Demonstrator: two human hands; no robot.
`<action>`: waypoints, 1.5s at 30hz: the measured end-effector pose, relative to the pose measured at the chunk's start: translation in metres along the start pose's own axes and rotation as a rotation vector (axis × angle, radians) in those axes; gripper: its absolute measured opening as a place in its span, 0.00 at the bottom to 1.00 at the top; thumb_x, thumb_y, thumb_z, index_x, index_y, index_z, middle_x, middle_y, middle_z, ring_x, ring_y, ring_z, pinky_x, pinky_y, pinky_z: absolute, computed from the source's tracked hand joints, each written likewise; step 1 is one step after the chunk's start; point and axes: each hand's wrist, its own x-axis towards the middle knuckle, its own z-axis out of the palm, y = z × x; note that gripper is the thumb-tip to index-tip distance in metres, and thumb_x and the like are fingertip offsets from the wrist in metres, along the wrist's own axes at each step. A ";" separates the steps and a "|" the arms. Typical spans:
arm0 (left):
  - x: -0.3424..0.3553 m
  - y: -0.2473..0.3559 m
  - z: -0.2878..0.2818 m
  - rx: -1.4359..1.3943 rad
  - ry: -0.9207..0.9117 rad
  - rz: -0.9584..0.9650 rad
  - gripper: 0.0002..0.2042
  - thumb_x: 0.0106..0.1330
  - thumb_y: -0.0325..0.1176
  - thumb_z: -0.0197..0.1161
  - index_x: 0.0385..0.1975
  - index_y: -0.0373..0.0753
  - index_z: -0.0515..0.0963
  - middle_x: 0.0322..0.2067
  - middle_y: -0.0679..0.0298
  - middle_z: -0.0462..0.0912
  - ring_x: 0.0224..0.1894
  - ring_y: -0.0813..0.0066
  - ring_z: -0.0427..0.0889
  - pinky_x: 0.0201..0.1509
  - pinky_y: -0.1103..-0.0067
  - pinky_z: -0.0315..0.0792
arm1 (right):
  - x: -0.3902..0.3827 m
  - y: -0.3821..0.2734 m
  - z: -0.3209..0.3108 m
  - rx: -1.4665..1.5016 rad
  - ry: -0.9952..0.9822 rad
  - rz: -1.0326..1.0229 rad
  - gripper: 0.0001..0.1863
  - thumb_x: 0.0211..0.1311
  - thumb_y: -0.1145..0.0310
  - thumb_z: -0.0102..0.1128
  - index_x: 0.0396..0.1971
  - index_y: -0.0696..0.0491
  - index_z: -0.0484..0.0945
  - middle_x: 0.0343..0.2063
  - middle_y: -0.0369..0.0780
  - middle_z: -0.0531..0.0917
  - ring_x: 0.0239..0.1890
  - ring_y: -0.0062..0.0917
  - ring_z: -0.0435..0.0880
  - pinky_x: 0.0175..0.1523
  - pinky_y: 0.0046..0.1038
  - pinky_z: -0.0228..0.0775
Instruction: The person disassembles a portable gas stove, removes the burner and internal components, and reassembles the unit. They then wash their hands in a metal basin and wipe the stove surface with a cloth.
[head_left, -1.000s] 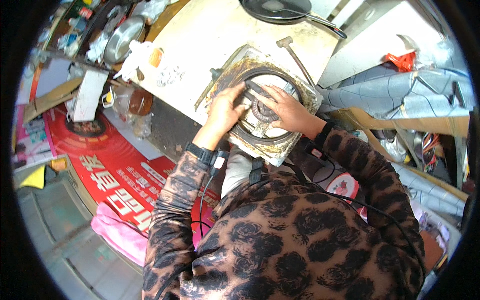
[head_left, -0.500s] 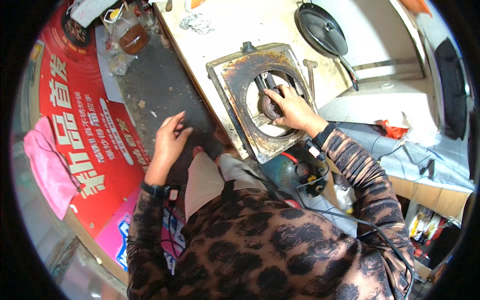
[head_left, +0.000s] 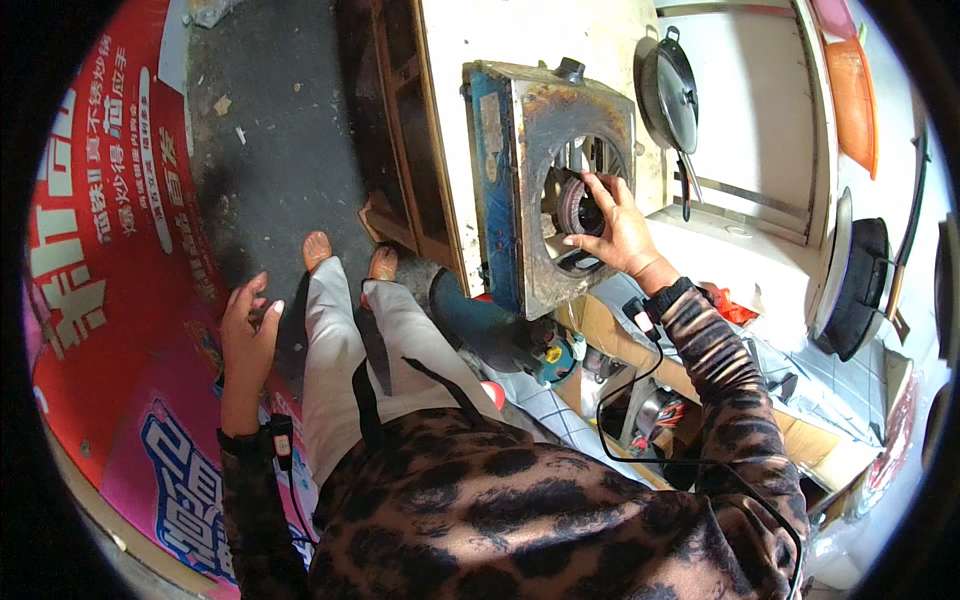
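A gas stove [head_left: 590, 105] with a rusty top plate and a worn blue side stands on the pale tabletop. In its large round opening is a dark, ribbed, ring-shaped burner head [head_left: 572, 204]. My right hand [head_left: 622, 232] reaches into the opening, thumb and fingers closed round the near side of the burner head. Part of the burner is hidden behind those fingers. Away to the left, my left hand [head_left: 248, 322] hangs over the floor, holding nothing, its fingers loosely bent and the thumb apart.
A dark lidded pan [head_left: 675, 92] with a long handle stands behind the stove. Below the table edge is a blue-green gas cylinder [head_left: 500, 335]. A black wok [head_left: 860, 290] leans at the right. Red printed boards [head_left: 110, 250] line the left.
My view has shifted, so the stove's blue side and more of the floor now show. My right hand stays at the burner head. My left hand appears lower and farther left.
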 end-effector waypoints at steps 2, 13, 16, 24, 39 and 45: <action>-0.006 -0.013 0.006 -0.009 0.006 -0.021 0.22 0.69 0.28 0.63 0.63 0.36 0.75 0.56 0.58 0.79 0.50 0.72 0.79 0.54 0.76 0.75 | 0.000 0.000 0.003 0.032 0.003 -0.022 0.57 0.43 0.59 0.83 0.74 0.46 0.59 0.63 0.52 0.67 0.65 0.50 0.69 0.71 0.41 0.65; -0.017 -0.026 0.034 -0.145 0.035 -0.093 0.22 0.70 0.26 0.63 0.64 0.38 0.74 0.58 0.59 0.78 0.54 0.69 0.79 0.57 0.76 0.74 | 0.003 -0.005 0.006 0.015 0.003 0.051 0.58 0.41 0.60 0.85 0.73 0.52 0.59 0.60 0.50 0.68 0.63 0.47 0.71 0.69 0.38 0.67; -0.017 -0.025 0.030 -0.163 0.043 -0.045 0.22 0.70 0.26 0.63 0.64 0.38 0.74 0.58 0.59 0.77 0.54 0.70 0.79 0.56 0.76 0.75 | 0.002 -0.006 0.009 0.026 0.005 0.045 0.60 0.41 0.61 0.84 0.75 0.53 0.55 0.62 0.53 0.66 0.65 0.48 0.69 0.71 0.39 0.65; -0.014 0.000 -0.010 -0.050 0.065 0.012 0.24 0.66 0.27 0.67 0.63 0.38 0.74 0.57 0.59 0.77 0.52 0.69 0.79 0.52 0.75 0.76 | -0.005 -0.012 0.009 0.067 -0.003 0.100 0.65 0.43 0.66 0.83 0.78 0.50 0.46 0.74 0.54 0.52 0.74 0.50 0.59 0.77 0.39 0.55; 0.065 0.139 -0.025 -0.194 -0.202 0.028 0.29 0.74 0.43 0.62 0.69 0.35 0.67 0.61 0.53 0.77 0.61 0.68 0.78 0.65 0.72 0.72 | -0.163 0.053 0.057 0.789 0.609 0.539 0.33 0.60 0.69 0.71 0.64 0.62 0.71 0.58 0.51 0.78 0.60 0.39 0.79 0.66 0.34 0.69; 0.058 0.226 0.012 -1.307 -0.616 -0.212 0.39 0.74 0.64 0.47 0.69 0.34 0.64 0.69 0.44 0.65 0.72 0.44 0.64 0.74 0.52 0.61 | -0.202 0.094 0.063 1.869 0.691 0.459 0.31 0.78 0.51 0.50 0.66 0.64 0.66 0.61 0.51 0.78 0.61 0.36 0.80 0.63 0.36 0.75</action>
